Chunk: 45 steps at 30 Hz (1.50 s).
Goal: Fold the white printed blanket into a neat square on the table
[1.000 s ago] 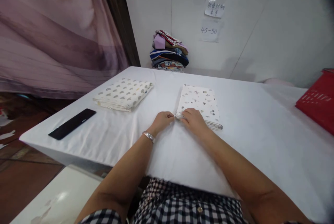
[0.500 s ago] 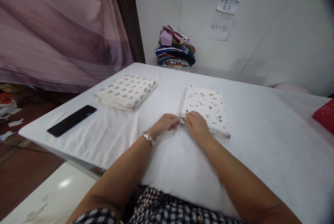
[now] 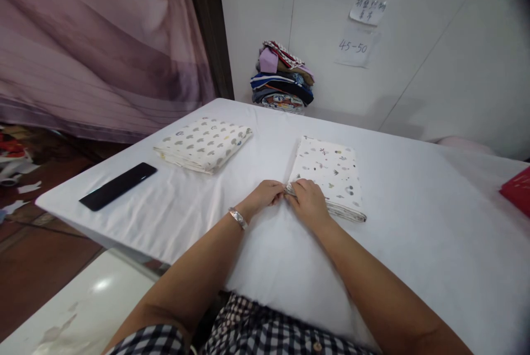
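A folded white cloth with small plant-like prints (image 3: 329,170) lies flat on the white-covered table (image 3: 414,211), in front of me. My left hand (image 3: 267,194) pinches its near left corner between thumb and fingers. My right hand (image 3: 307,200) rests on the same corner, fingers closed over the layered edge; its fingertips almost meet the left ones. To the left lies a second folded cloth, cream with grey mushroom-like prints (image 3: 205,145), touched by neither hand.
A black phone-like slab (image 3: 118,186) lies near the table's left edge. Against the wall stands a stack of folded fabrics (image 3: 282,79). A red item (image 3: 517,190) sits at the far right. A pink curtain (image 3: 103,46) hangs at left.
Both hands stay at the cloth's near left corner; the right fingers have shifted slightly over the edge. The whole view has moved a little, so the objects appear slightly further right.
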{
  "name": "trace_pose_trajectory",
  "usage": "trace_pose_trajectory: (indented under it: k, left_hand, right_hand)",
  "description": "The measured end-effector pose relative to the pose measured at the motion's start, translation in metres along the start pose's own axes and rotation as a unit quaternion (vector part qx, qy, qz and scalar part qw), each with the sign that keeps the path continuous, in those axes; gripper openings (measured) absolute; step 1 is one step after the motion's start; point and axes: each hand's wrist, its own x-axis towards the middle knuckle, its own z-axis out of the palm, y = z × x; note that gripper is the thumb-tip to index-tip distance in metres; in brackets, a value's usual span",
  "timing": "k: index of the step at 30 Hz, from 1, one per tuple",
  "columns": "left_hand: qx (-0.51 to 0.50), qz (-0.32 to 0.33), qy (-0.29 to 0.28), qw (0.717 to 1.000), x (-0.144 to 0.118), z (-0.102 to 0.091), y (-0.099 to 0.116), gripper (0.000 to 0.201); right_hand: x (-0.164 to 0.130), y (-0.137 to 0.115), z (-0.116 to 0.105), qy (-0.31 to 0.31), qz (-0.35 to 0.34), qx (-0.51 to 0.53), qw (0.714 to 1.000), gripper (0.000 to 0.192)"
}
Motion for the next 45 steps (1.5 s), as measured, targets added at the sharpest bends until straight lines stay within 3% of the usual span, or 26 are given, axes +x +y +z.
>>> trace_pose_trajectory:
  k: [4, 10, 16, 22, 25, 30, 39, 45]
  left_hand:
    - [0.004, 0.003, 0.015, 1.0, -0.002, -0.004, 0.004, 0.033]
    - [0.158, 0.034, 0.134, 0.978, -0.004, -0.007, 0.007, 0.03]
    - [0.305, 0.061, 0.135, 0.941, -0.001, 0.006, 0.0, 0.033]
    - [0.336, 0.071, 0.157, 0.926, 0.001, 0.014, -0.002, 0.02]
    - [0.319, 0.075, 0.172, 0.929, 0.001, 0.018, -0.002, 0.019]
    - [0.222, 0.057, 0.17, 0.958, 0.006, 0.022, -0.005, 0.028]
    - [0.028, -0.049, 0.116, 0.992, 0.017, 0.028, -0.001, 0.042]
    - [-0.033, -0.007, 0.127, 0.991, 0.023, 0.037, -0.009, 0.053]
  right_hand:
    - [0.0, 0.005, 0.0, 0.026, 0.012, 0.03, 0.999, 0.014]
    - [-0.002, 0.011, -0.003, 0.104, 0.065, 0.128, 0.984, 0.018]
    - [-0.002, 0.01, 0.0, 0.109, 0.049, 0.127, 0.985, 0.022]
    - [-0.001, 0.009, 0.003, 0.11, 0.047, 0.12, 0.985, 0.025]
    - [-0.001, 0.008, 0.002, 0.11, 0.051, 0.129, 0.984, 0.024]
    - [0.001, 0.006, 0.003, 0.116, 0.071, 0.145, 0.98, 0.021]
    - [0.003, 0.005, 0.003, 0.129, 0.062, 0.159, 0.977, 0.021]
    - [0.001, 0.005, 0.004, 0.132, 0.059, 0.171, 0.975, 0.02]
